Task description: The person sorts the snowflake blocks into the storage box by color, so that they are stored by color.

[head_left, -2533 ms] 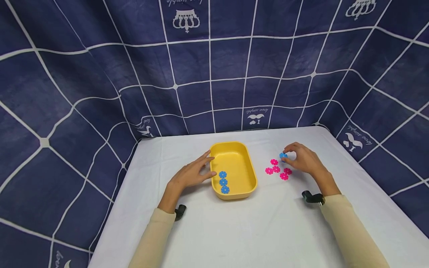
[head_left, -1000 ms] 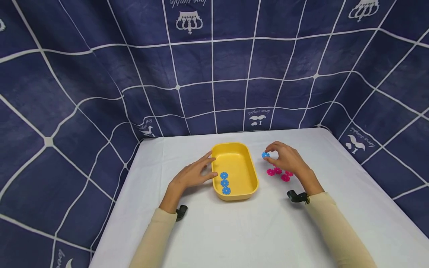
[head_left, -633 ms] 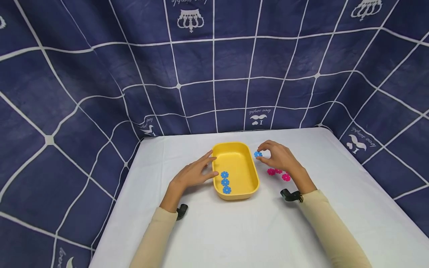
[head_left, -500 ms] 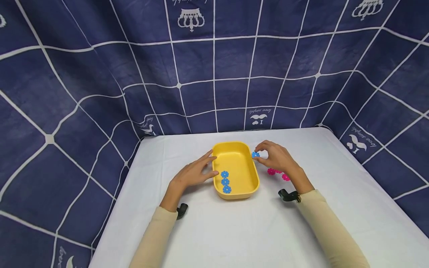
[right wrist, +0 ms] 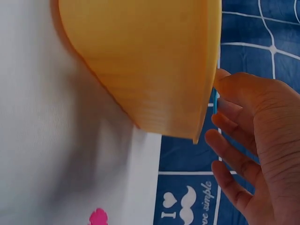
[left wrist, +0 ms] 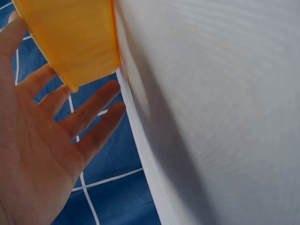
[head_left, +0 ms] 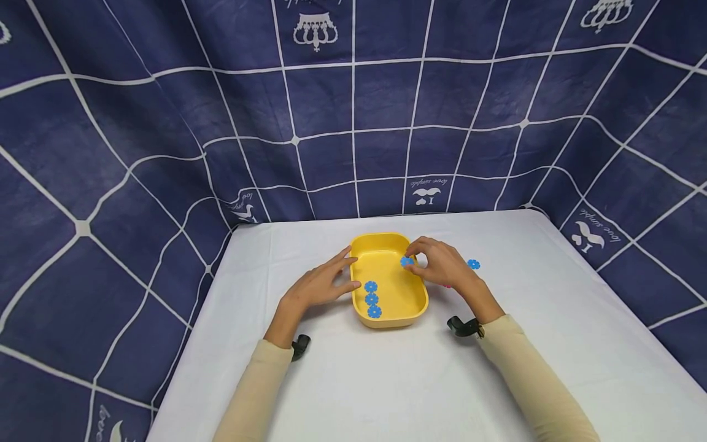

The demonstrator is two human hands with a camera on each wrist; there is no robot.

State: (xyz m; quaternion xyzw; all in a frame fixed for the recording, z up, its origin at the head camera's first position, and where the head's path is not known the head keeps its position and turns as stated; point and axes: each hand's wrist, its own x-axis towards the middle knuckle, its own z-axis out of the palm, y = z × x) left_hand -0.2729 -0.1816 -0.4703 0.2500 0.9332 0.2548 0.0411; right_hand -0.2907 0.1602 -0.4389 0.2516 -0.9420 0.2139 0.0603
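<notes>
My right hand (head_left: 442,263) pinches a blue flower-shaped disc (head_left: 407,262) between thumb and finger, over the right rim of the yellow tray (head_left: 393,322). In the right wrist view, the disc's thin blue edge (right wrist: 215,101) shows between the fingertips, beside the tray's wall (right wrist: 145,70). Along the tray's left rim lies my left hand (head_left: 317,286), fingers spread and relaxed. The left wrist view shows that hand (left wrist: 44,136) with its fingers right at the tray's side (left wrist: 75,42). Inside the tray, three blue discs (head_left: 372,299) form a line near the left wall.
Another blue disc (head_left: 474,264) lies on the white tablecloth (head_left: 381,380) right of the tray. A pink disc (head_left: 447,285) shows partly beneath the right hand, which hides others. Dark blue curtains (head_left: 381,153) with white lines surround the table's back and sides.
My right hand has carried the pinched blue disc leftward from beside the pink discs to above the tray. A blue disc left on the table has come into view. The left hand stays put.
</notes>
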